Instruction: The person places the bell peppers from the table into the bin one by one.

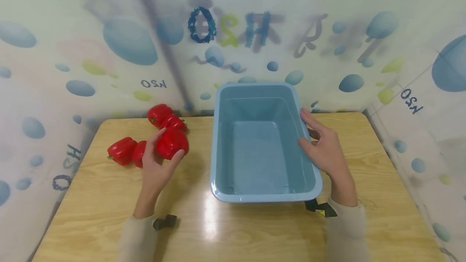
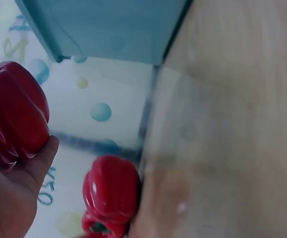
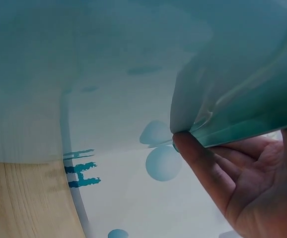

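Note:
My left hand (image 1: 157, 165) holds a glossy red bell pepper (image 1: 172, 143) between thumb and fingers, over the left part of the table. In the left wrist view the same bell pepper (image 2: 17, 114) fills the left edge, the thumb under its side. Two more red bell peppers (image 1: 121, 151) lie just left of this hand, one partly hidden by it. Another pair of bell peppers (image 1: 159, 114) lies behind it. My right hand (image 1: 324, 144) grips the right rim of a light blue plastic basin (image 1: 216, 144), whose inside is bare. Up close, the right wrist view shows the thumb at the rim (image 3: 183, 130).
A wood-grain table (image 1: 255, 229) carries everything, its back edge against a wall (image 1: 255, 64) with blue and green spots and letters. Side walls stand close at left and right. Dark straps (image 1: 165, 222) show at both wrists.

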### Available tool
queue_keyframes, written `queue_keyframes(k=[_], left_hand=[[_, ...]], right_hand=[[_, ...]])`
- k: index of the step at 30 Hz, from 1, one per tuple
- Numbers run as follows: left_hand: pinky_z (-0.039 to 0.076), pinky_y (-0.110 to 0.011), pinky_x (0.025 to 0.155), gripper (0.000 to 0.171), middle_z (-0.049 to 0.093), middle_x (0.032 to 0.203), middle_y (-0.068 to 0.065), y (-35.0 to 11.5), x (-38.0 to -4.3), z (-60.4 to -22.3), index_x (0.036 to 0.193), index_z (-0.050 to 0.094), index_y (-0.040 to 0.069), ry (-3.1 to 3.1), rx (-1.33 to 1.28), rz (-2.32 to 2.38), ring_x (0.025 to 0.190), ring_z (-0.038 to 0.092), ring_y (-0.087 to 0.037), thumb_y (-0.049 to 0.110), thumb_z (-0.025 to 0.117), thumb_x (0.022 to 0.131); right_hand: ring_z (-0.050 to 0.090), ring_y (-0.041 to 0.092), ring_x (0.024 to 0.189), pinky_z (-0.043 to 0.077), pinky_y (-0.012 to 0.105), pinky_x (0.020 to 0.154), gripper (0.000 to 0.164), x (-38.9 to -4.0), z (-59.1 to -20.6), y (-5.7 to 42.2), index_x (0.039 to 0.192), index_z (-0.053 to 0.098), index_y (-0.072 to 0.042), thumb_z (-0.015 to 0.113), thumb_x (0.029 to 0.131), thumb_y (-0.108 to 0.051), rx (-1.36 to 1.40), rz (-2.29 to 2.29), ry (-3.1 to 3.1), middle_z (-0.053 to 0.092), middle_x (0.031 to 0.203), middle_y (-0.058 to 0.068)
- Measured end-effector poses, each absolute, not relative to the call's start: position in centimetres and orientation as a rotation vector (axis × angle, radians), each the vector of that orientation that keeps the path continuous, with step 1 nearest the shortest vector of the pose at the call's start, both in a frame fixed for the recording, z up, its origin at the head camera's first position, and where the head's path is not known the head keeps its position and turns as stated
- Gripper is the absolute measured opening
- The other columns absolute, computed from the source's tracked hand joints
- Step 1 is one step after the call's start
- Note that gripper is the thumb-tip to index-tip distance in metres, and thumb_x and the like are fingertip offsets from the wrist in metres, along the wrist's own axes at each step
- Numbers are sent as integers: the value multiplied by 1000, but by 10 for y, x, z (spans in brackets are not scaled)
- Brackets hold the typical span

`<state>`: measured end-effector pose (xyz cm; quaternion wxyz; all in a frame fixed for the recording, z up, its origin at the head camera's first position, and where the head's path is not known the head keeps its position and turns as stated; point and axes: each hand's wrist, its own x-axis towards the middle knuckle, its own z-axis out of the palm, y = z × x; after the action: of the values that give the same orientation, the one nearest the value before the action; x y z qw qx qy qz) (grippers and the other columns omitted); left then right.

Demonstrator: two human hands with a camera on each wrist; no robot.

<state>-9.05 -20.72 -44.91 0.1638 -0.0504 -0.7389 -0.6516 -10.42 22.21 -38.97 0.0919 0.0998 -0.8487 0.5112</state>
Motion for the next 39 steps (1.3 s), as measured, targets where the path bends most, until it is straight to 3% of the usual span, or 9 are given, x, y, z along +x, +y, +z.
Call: queue_keyframes(k=[9, 16, 23, 39], left_hand=[[57, -20, 103, 80, 49, 156, -5, -181, -106, -437, 153, 44, 12, -2094, -258, -1878, 143, 49, -27, -4, 80, 84], [58, -24, 104, 79, 51, 153, -8, -164, -115, -428, 150, 41, 8, -1979, -306, -1901, 141, 51, -30, -3, 81, 82], [59, -28, 104, 75, 55, 148, -10, -147, -123, -422, 142, 43, 16, -1879, -359, -1920, 136, 56, -33, -4, 80, 80], [59, -27, 105, 80, 54, 150, -8, -131, -129, -409, 147, 47, 10, -1903, -494, -1839, 138, 54, -32, -7, 81, 77]], right_hand=[[65, 54, 127, 60, 58, 83, 65, -105, -389, 218, 156, 49, -4, 58, 93, 5, 243, 1509, -2535, 46, 166, 12], [64, 55, 127, 60, 59, 84, 65, -105, -389, 218, 157, 48, -4, 59, 93, 4, 234, 1499, -2546, 45, 166, 13], [63, 56, 128, 60, 60, 83, 65, -105, -388, 220, 157, 48, -5, 59, 93, 4, 242, 1508, -2548, 45, 166, 13], [63, 56, 129, 61, 58, 81, 67, -106, -390, 222, 157, 49, -7, 61, 93, 5, 270, 1519, -2533, 45, 166, 12]])
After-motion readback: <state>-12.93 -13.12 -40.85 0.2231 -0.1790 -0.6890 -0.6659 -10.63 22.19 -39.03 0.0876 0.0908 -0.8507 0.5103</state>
